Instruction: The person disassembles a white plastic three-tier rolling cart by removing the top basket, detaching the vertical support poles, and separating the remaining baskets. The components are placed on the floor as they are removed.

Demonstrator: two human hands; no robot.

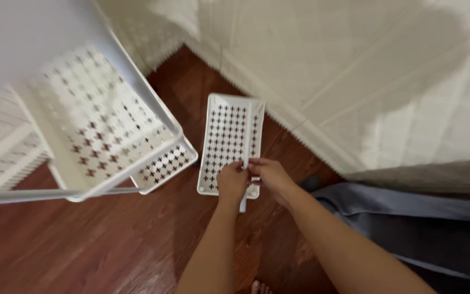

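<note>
The left hand [232, 182] and the right hand [267, 175] both pinch the near end of a white perforated plastic basket panel [228, 139], held over the reddish wooden floor [110, 245]. Left of the panel stands a white perforated plastic shelf rack [99, 128]; right of it lies grey cloth [409, 218].

Soft, even indoor light, moderately bright. White rack [99, 125] at 10 o'clock is overexposed and heavily motion-blurred, nearly washed out. Broad soft shadow on the pale wall [398, 71] at 1–2 o'clock. Wood floor [82, 245] shows mild sheen, no hard glare. Centre reasonably sharp; edges smeared, slight wide-angle stretch.
</note>
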